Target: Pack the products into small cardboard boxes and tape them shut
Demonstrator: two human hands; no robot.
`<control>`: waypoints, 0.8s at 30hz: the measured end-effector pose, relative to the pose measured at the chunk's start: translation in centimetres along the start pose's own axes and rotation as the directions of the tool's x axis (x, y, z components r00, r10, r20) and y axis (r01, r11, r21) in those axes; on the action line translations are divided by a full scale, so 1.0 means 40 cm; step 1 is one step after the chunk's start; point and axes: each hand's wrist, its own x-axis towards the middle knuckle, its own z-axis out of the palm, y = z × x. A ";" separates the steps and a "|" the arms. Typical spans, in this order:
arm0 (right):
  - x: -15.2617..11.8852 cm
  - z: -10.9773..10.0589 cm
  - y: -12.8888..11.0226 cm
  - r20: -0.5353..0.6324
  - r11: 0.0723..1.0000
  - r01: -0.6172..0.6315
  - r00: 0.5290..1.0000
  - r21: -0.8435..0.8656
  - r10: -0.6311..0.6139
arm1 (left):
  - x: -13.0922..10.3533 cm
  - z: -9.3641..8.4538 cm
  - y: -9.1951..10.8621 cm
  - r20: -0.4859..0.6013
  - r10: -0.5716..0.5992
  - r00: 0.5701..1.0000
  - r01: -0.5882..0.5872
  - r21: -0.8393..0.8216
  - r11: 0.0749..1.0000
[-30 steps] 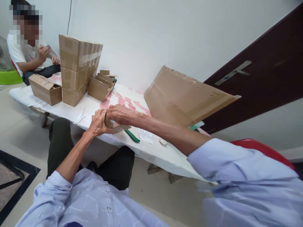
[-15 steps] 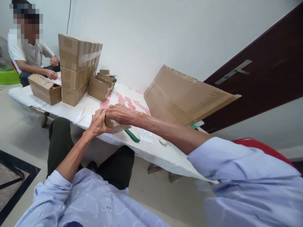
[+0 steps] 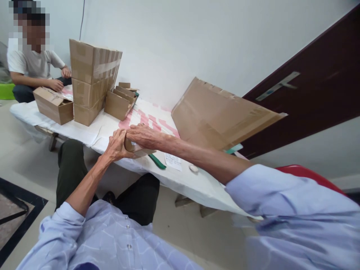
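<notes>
My left hand (image 3: 116, 144) grips the left end of a small cardboard box (image 3: 143, 152) at the table's near edge. The thumb is in front and the fingers are over the top. Across the box's upper side lies my right hand (image 3: 144, 135), its fingers bent down against the box beside the left fingers. Both hands are closed on the box, and its top and contents are mostly hidden. Just right of the box, a green curved handle (image 3: 157, 162) rests on the table, its other end out of sight behind the box.
The table (image 3: 202, 187) has a white cover. On it are stacked cartons (image 3: 87, 90), an open carton (image 3: 118, 105), another carton (image 3: 54, 107), a large cardboard sheet (image 3: 213, 116), a written paper (image 3: 173, 161) and a pale roundish object (image 3: 193, 168). A co-worker (image 3: 36, 71) sits far left.
My hands and the box are almost unmoved. The co-worker's near hand has drawn back left from the pinkish material, and the co-worker has shifted slightly left.
</notes>
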 end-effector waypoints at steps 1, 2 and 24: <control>-0.002 0.001 0.001 -0.009 1.000 0.013 1.000 -0.001 -0.013 | 0.000 0.000 0.000 -0.002 0.001 1.000 -0.001 0.000 1.000; -0.005 0.001 0.002 -0.016 1.000 0.027 1.000 -0.001 -0.027 | 0.000 0.000 0.000 -0.003 0.002 1.000 -0.002 0.000 1.000; -0.206 -0.134 0.000 -0.388 0.758 -0.247 0.740 0.604 0.550 | 0.008 -0.032 -0.153 -0.048 0.031 0.998 -0.040 -0.193 0.980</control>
